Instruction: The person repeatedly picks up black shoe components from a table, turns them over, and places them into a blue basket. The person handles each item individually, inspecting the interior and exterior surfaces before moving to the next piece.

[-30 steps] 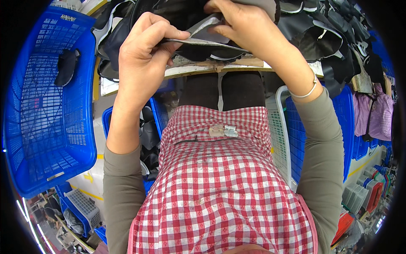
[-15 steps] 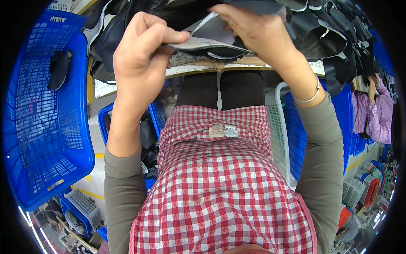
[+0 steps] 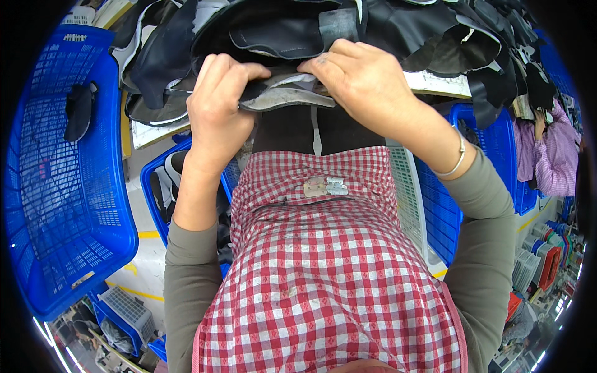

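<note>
Clearly, both hands work at one piece, a dark, soft sheet with a grey lining (image 3: 287, 97), and it is located between the fingers of the left hand (image 3: 219, 102) and those of the right hand (image 3: 364, 76). Its long axis goes sideways, from the left fingers to the right ones, almost level and across the front of the body. One end points to the left palm, the other goes under the right hand, and the pale grey edge faces toward the person. The left fingers are closed on the left end, with the index finger stretched to the right along the top. The right fingers are bent down and pinch the upper side near the right end; their tips underneath are hidden, so I cannot tell how they lie there.

Just beyond the fingers lies a black stitched piece (image 3: 273, 36), and beside it, above the right fingers, a grey patch (image 3: 339, 28). Nearer to the body than the fingers is a red checked apron (image 3: 311, 248). Well apart, left of the left fingers, stands a blue basket (image 3: 115, 233) with a dark cut piece (image 3: 79, 112) inside.
</note>
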A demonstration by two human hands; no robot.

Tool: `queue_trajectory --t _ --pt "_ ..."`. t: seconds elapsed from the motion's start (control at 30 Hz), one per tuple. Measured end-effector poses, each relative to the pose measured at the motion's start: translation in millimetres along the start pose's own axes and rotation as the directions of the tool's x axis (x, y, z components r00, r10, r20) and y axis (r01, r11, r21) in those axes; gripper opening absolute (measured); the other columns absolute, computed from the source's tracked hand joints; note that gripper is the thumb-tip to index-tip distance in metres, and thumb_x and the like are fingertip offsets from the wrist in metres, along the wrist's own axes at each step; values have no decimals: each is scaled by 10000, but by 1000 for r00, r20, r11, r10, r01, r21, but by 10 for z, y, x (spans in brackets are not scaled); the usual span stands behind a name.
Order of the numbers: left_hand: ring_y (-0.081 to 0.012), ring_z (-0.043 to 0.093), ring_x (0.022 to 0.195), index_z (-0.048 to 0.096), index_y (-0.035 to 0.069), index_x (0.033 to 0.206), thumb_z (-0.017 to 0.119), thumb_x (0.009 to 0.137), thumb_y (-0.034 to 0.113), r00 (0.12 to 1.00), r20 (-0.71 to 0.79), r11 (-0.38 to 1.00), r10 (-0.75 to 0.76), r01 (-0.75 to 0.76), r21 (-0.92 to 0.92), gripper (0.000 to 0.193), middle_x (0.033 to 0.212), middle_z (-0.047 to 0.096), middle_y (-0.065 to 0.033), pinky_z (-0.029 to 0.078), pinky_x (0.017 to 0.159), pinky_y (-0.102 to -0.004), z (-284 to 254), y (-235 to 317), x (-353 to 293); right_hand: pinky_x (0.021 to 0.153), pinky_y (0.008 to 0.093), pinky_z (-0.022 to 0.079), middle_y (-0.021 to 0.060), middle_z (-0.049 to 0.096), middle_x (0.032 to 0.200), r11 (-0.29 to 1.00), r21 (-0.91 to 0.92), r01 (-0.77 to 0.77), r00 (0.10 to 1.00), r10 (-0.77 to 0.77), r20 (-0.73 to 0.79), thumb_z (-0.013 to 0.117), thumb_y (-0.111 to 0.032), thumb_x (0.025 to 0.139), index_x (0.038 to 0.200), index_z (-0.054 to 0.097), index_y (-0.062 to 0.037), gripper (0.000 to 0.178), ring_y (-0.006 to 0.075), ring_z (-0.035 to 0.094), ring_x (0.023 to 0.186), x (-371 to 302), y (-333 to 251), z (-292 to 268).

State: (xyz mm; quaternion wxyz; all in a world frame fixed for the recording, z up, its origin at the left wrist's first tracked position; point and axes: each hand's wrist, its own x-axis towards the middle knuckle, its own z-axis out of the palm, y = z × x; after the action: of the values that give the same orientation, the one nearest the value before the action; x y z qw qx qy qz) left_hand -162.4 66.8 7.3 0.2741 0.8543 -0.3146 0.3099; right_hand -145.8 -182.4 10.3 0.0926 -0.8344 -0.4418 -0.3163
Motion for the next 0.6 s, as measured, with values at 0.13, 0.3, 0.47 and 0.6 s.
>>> queue_trajectory --t 0.13,0.3,0.47,0.6 --pt "-240 585 770 742 79 919 769 547 -80 999 -19 998 51 -50 24 405 797 563 -43 472 590 -359 51 -50 -117 744 314 473 -32 714 790 997 -71 -26 997 20 -76 760 -160 714 953 778 -128 243 124 664 799 -49 -63 192" --pt "-231 539 693 759 60 893 757 517 -34 980 -91 983 177 -181 -41 387 736 518 -45 391 542 -344 18 -94 -255 737 313 459 -45 701 722 998 -59 22 983 -32 -179 790 -173 675 848 775 -137 177 117 649 736 -23 -61 192" --pt "-216 518 666 753 48 872 805 525 33 973 -117 978 197 -204 -47 351 711 498 -31 386 544 -337 3 -59 -313 690 311 429 -40 688 703 999 40 16 990 -10 -141 808 -192 670 853 753 -133 200 116 636 704 -43 -99 145" --pt "-211 523 670 752 44 870 820 522 48 978 -99 980 183 -189 -65 354 713 506 -26 385 544 -331 -55 4 -281 702 316 440 -42 693 719 997 61 44 994 -37 -106 806 -193 671 854 754 -128 201 117 627 692 -45 -139 56"
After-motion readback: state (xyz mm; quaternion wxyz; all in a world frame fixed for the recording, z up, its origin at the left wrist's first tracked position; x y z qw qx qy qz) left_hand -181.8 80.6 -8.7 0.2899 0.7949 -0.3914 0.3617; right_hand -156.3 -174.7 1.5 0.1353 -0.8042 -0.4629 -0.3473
